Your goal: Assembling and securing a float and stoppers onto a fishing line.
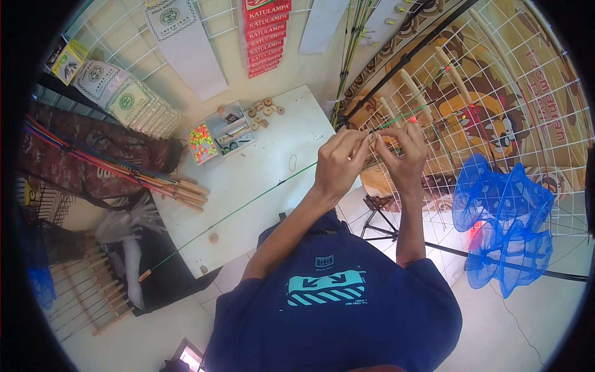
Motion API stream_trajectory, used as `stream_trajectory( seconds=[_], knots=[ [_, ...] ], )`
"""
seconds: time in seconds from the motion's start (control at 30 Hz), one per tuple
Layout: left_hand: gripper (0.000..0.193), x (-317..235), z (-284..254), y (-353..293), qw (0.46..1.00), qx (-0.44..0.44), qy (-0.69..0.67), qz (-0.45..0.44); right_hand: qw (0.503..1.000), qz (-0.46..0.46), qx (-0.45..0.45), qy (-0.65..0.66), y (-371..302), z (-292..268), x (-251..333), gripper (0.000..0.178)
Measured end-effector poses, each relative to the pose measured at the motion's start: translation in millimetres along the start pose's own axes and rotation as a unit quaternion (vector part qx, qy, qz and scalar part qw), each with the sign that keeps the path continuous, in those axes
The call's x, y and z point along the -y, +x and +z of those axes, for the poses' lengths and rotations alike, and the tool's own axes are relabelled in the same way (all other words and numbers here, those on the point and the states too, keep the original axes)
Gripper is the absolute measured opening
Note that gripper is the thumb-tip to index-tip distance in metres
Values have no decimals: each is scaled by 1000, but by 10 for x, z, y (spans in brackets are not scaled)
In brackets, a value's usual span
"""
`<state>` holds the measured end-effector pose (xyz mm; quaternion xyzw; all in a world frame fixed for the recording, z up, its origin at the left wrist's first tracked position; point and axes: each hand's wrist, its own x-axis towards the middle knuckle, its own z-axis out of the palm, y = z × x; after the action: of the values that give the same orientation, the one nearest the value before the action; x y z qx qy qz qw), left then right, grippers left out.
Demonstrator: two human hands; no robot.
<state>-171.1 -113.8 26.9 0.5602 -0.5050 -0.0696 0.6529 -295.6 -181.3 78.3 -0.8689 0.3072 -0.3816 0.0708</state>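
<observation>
A thin green fishing rod (248, 205) slants across from its wooden handle end (145, 274) at the lower left up to my hands and on beyond them. My left hand (338, 162) is closed, its thumb and fingers pinching at the rod. Right beside it my right hand (404, 152) is closed too, thumb and forefinger pressed together, with the other fingers curled. Between the fingertips a small dark spot shows on the rod; what it is cannot be made out. A dark band (282, 182) sits further down the shaft.
Below the rod is a white table (260, 232) with a compartment box (242, 144), bright beads (201, 144), wooden rings (268, 111) and a rubber band (292, 162). Rods with wooden handles (189, 193) lie at left. A wire grid (462, 133) and blue nets (503, 217) stand right.
</observation>
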Motion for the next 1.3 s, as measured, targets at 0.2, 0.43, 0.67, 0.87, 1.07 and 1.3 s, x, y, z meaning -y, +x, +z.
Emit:
stream_trajectory(
  seconds=[0.2, 0.43, 0.67, 0.87, 1.07, 1.3],
  knots=[
    [14, -81, 7, 52, 988, -48, -99, -110, 1000, -9, -6, -1, 8, 11, 43, 11],
    [21, -93, -58, 108, 974, 4, -95, -205, 999, -25, -18, 8, 10, 28, 45, 11],
    [19, -21, -70, 126, 964, 43, -141, -223, 1000, 9, 8, 6, -12, 17, 68, 9],
    [18, 51, -38, 128, 959, 77, -151, -226, 1000, 4, 13, -4, -29, 36, 32, 12],
    [22, -44, -42, 152, 958, 100, -113, -245, 998, -25, -1, -64, -21, 23, 87, 15],
    [19, -23, -24, 183, 970, 112, -57, -209, 989, 30, 16, -142, -88, -18, 87, 14]
  ],
)
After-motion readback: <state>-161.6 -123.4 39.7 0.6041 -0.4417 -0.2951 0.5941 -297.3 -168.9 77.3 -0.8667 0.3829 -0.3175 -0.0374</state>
